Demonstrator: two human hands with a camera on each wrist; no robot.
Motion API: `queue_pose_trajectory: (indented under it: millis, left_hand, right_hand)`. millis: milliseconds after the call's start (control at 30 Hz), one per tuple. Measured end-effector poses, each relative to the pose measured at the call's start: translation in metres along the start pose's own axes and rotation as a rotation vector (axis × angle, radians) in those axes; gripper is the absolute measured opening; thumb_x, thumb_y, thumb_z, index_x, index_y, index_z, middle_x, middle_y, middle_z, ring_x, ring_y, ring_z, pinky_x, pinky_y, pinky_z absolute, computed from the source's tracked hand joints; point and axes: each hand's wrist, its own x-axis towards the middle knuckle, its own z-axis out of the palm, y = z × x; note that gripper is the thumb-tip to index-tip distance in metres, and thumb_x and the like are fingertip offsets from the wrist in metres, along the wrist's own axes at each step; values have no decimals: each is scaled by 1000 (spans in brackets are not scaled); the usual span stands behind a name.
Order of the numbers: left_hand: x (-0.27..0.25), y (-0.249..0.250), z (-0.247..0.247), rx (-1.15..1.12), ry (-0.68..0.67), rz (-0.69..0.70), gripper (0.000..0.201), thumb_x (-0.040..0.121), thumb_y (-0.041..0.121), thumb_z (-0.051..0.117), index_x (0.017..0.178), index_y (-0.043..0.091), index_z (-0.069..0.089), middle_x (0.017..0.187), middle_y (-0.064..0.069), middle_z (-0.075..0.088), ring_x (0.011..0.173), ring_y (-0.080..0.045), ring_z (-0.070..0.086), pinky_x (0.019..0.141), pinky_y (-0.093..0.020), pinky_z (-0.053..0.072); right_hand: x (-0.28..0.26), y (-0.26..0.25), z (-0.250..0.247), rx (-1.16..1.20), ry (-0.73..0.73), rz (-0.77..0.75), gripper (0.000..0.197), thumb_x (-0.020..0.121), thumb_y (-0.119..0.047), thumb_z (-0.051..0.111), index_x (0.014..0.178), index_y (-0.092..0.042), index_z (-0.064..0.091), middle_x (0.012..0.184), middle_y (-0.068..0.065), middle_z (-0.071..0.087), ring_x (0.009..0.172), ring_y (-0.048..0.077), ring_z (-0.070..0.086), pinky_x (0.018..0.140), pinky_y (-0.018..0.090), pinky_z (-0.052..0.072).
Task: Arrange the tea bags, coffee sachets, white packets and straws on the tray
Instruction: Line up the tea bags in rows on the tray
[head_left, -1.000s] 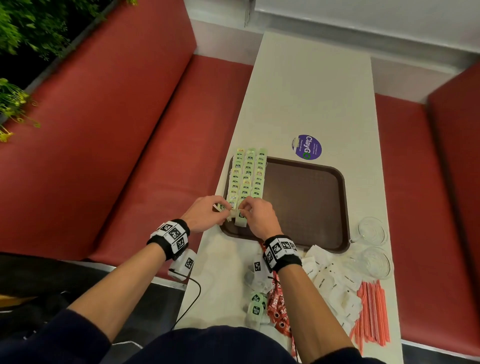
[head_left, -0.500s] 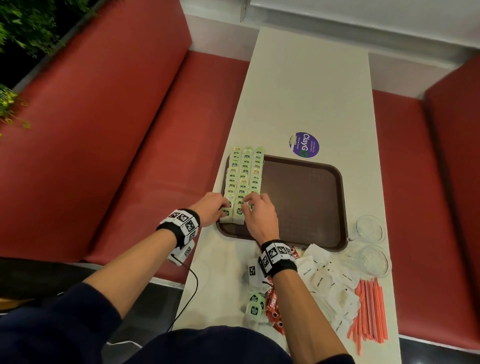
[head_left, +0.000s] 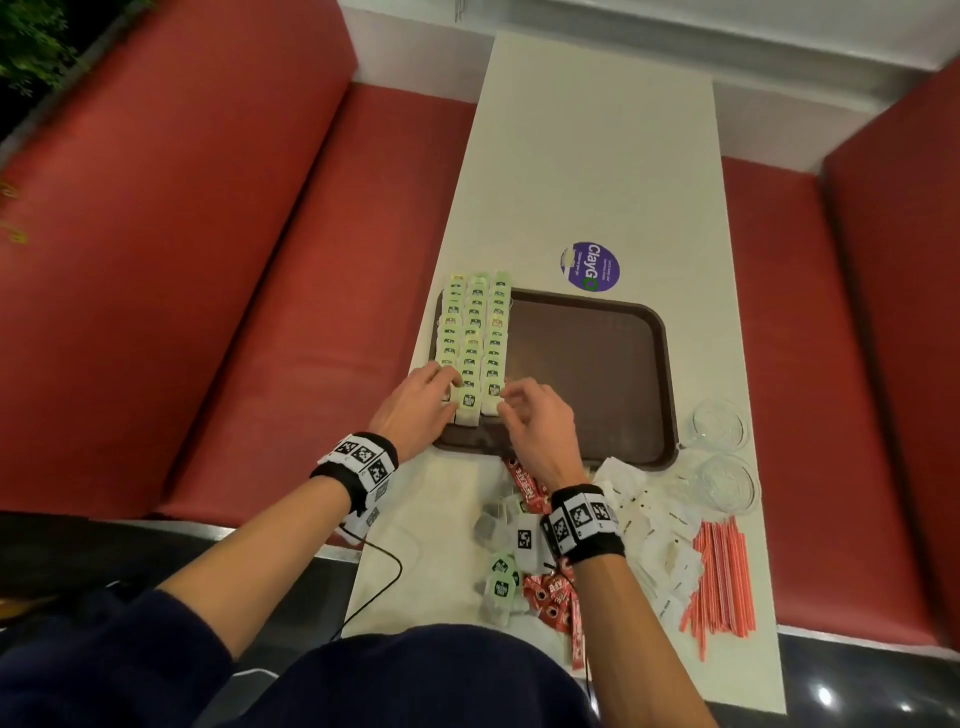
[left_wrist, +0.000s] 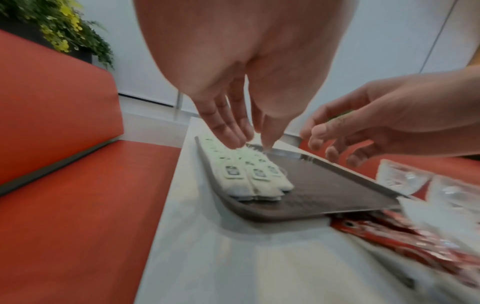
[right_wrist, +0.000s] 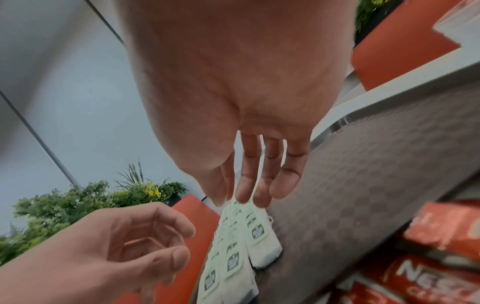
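Hands now apart: left hand (head_left: 415, 402) flat against tea bags (head_left: 472, 343) on tray (head_left: 597, 374), right hand (head_left: 535, 415) relaxed, empty. Three rows look straightened; coffee sachets (head_left: 556, 597), white packets (head_left: 654, 525), straws (head_left: 722, 582) not yet moved.

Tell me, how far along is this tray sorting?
Early on. Done: three rows of tea bags line the tray at its left edge. In hand: the left hand and right hand hover open at the rows' near end, holding nothing. Left: a few loose tea bags, the coffee sachets, white packets and straws lie on the table.
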Motion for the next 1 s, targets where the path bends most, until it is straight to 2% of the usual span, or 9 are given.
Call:
queue_pose_trajectory:
  millis: [133, 300, 367, 467, 567, 633, 833, 933, 1000]
  left_hand:
    - [-51, 18, 12, -56, -191, 200, 3, 105, 21, 62, 108, 22, 63, 102, 8, 58, 90, -11, 55, 80, -34, 53]
    - [-96, 28, 53, -19, -341, 173, 18, 106, 33, 62, 120, 21, 64, 116, 6, 59, 95, -13, 56, 86, -42, 54]
    - [-101, 31, 70, -51, -322, 107, 36, 104, 37, 66, 134, 19, 58, 129, 3, 54, 102, -18, 60, 89, -40, 54]
    - [-102, 36, 89, -50, -318, 16, 65, 96, 38, 77, 149, 17, 45, 137, -1, 46, 114, -25, 59, 94, -45, 54]
    - [-99, 39, 99, -30, -313, 1, 56, 94, 30, 80, 140, 15, 53, 131, -1, 46, 115, -25, 55, 95, -47, 54]
    - [-100, 39, 99, -78, -284, -11, 43, 95, 27, 79, 131, 16, 59, 129, 1, 47, 113, -23, 56, 95, -44, 54]
    - [-110, 29, 84, -304, -206, -63, 23, 93, 16, 81, 104, 20, 62, 102, 6, 64, 90, -15, 61, 82, -32, 51]
    - [-117, 24, 72, -463, -179, -126, 25, 93, 18, 84, 103, 27, 62, 96, 10, 72, 86, -2, 67, 80, -22, 54]
    - [-121, 22, 65, -586, -170, -164, 22, 95, 15, 81, 106, 24, 64, 100, 8, 75, 92, -7, 73, 85, -28, 61]
  right_hand:
    - [-43, 10, -21, 11, -116, 24, 5, 103, -27, 73, 108, -27, 73, 100, -17, 74, 90, -6, 67, 83, 17, 55]
    - [-91, 25, -20, -133, -240, 58, 9, 101, -30, 76, 106, -25, 72, 93, -16, 71, 84, -6, 64, 81, 24, 58]
    - [-103, 30, -11, -239, -310, 101, 25, 94, -39, 82, 107, -24, 67, 94, -11, 69, 84, 5, 66, 82, 33, 62]
    - [-116, 32, 8, -406, -338, 118, 54, 84, -53, 88, 118, -20, 63, 110, -2, 67, 97, 20, 64, 87, 38, 59]
    - [-123, 29, 27, -456, -299, 72, 54, 90, -39, 86, 129, -13, 59, 123, 8, 68, 109, 28, 66, 93, 42, 59]
    - [-124, 27, 34, -469, -249, 50, 45, 93, -37, 82, 125, -14, 61, 120, 9, 69, 108, 29, 67, 88, 44, 61]
    - [-124, 20, 31, -318, -207, -8, 25, 94, -43, 82, 106, -24, 71, 101, -2, 74, 99, 19, 61, 80, 37, 51]
    - [-119, 18, 24, -109, -255, 3, 26, 91, -35, 87, 109, -22, 74, 95, -10, 72, 83, 7, 66, 74, 25, 51]
    - [-117, 16, 19, 20, -277, 20, 28, 89, -30, 90, 110, -24, 73, 96, -13, 72, 79, -2, 68, 71, 14, 52]
